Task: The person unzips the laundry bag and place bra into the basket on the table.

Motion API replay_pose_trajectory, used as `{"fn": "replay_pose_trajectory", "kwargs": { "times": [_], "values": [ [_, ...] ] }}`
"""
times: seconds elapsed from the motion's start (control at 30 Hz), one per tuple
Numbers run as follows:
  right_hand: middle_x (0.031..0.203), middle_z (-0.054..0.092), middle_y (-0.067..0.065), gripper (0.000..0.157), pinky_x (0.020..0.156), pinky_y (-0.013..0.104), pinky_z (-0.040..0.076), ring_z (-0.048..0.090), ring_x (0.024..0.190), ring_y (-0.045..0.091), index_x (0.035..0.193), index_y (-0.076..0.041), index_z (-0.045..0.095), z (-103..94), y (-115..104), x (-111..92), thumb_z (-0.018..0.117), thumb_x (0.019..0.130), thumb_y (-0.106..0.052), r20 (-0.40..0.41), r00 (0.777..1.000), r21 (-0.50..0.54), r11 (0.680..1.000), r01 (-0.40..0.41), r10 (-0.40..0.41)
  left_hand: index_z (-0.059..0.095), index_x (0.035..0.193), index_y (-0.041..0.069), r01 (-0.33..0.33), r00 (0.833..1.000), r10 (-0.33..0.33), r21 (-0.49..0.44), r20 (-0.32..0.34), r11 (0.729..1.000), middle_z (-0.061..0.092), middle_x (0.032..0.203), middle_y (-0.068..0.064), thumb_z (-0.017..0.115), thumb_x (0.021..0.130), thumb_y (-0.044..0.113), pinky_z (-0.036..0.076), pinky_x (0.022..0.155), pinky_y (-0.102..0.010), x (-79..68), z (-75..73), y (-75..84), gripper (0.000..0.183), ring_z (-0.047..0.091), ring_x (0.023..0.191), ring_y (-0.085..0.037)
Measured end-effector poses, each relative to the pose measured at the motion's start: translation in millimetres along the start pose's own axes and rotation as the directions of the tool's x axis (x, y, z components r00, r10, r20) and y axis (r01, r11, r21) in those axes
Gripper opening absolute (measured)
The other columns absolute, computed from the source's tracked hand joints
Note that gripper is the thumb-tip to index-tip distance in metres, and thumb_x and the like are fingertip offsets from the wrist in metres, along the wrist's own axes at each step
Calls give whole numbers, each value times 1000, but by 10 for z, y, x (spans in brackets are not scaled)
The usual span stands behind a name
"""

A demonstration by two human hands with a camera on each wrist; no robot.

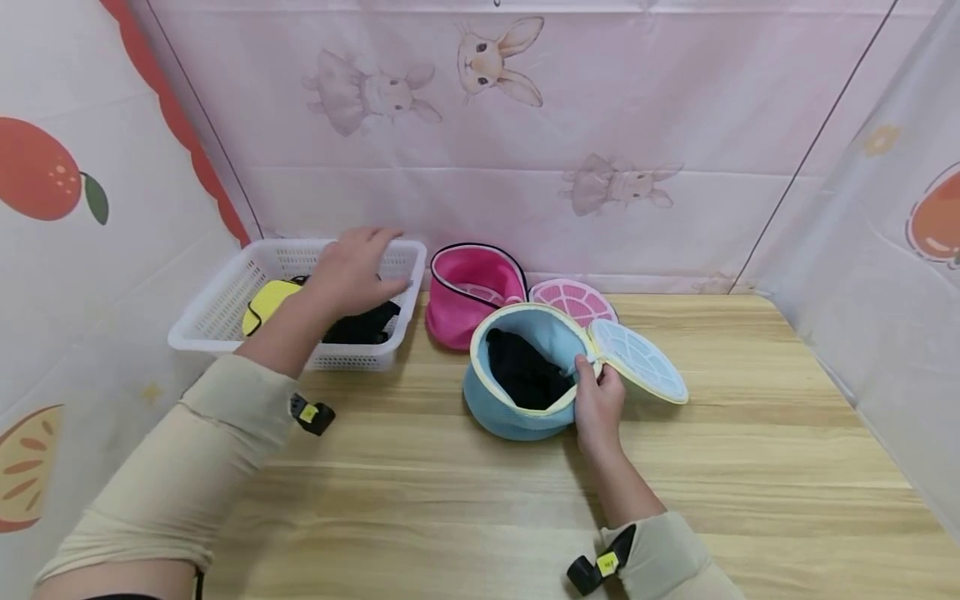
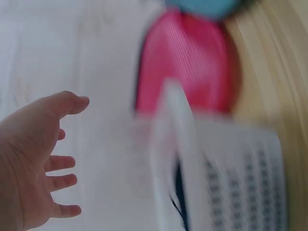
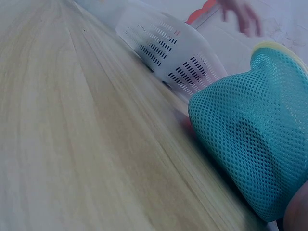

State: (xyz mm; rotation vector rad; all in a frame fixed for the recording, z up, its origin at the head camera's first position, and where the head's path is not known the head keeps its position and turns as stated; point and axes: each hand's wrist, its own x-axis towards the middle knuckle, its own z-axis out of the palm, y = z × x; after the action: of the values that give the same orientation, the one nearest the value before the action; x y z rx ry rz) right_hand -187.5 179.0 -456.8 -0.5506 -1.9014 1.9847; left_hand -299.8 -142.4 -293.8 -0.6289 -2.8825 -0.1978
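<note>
My left hand point(image 1: 352, 275) hovers over the white plastic basket point(image 1: 206, 333), its fingers spread and holding nothing. Below it in the basket lie black cloth point(image 1: 363, 327) and a yellow item with black edging point(image 1: 268, 302). My right hand point(image 1: 602, 408) pinches the rim of a blue mesh laundry bag point(image 1: 510, 425), by the hinge of its round lid point(image 1: 641, 358). The bag stands upright with its lid folded out to the right, and a black cloth item point(image 1: 525, 371) lies inside. In the right wrist view the bag's mesh side point(image 3: 245, 134) fills the right part.
Behind the blue bag stands an open pink mesh bag point(image 1: 453, 321), its pink lid point(image 1: 573, 300) out to the right by the back wall. Printed cloth walls point(image 1: 480, 142) enclose the wooden table point(image 1: 450, 517) at the back and on both sides.
</note>
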Motion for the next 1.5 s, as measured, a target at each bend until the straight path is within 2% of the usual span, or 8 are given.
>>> {"fn": "replay_pose_trajectory", "kwargs": {
  "times": [0.1,0.3,0.5,0.63,0.77,0.9,1.0,1.5],
  "values": [
    [114,56,6,42,89,22,41,48,101,12,123,-1,59,5,2,-2,57,98,-34,1,1000,-3,1000,4,-4,39,149,17,-126,991,126,-1,-48,992,45,148,-13,65,89,49,35,109,-60,11,-55,386,74,39,137,-35],
    [115,56,5,42,89,22,40,47,102,12,123,-1,59,10,11,-2,57,97,-35,-4,1000,-6,1000,12,-12,50,142,18,-310,945,310,11,-105,951,53,140,-8,67,88,48,39,109,-51,-30,-51,961,64,46,131,-28],
    [117,56,6,43,91,21,40,47,103,11,125,-1,59,9,-9,-22,56,98,-34,-2,1000,5,1000,18,-18,54,139,16,-435,900,433,-29,-43,900,59,131,-8,68,89,44,46,104,-42,-91,64,1294,59,53,123,-25],
    [120,56,7,44,92,21,40,48,105,11,128,-1,58,5,-15,-35,55,99,-33,8,1000,15,1000,19,-19,57,136,16,-472,878,476,-67,57,879,61,128,-6,69,89,43,51,98,-36,-100,222,1463,56,55,117,-21],
    [118,57,7,43,92,22,41,49,105,11,127,-1,58,6,2,-29,54,99,-33,3,999,19,999,32,-32,56,137,16,-457,854,460,-75,243,886,58,133,-6,69,88,45,50,100,-34,-32,398,1601,59,54,120,-19],
    [125,58,7,43,99,26,40,49,111,11,129,-1,58,5,11,-26,52,100,-32,-3,999,28,999,38,-38,51,142,18,-435,800,404,-35,443,900,54,137,-6,69,87,50,46,105,-39,23,581,1688,67,50,124,-21],
    [133,57,6,44,107,29,38,49,119,11,132,-2,57,-1,10,-24,51,101,-32,-5,999,50,998,48,-48,47,145,23,-418,772,348,12,532,908,52,138,-5,70,85,53,44,105,-46,28,700,1727,71,48,123,-23],
    [135,57,4,43,107,30,38,48,121,10,133,-3,57,-3,10,-44,49,102,-30,-45,995,48,995,91,-89,35,151,37,-369,766,216,139,605,919,43,148,-7,70,83,52,37,105,-57,84,1067,1777,78,39,132,-33]
  ]
}}
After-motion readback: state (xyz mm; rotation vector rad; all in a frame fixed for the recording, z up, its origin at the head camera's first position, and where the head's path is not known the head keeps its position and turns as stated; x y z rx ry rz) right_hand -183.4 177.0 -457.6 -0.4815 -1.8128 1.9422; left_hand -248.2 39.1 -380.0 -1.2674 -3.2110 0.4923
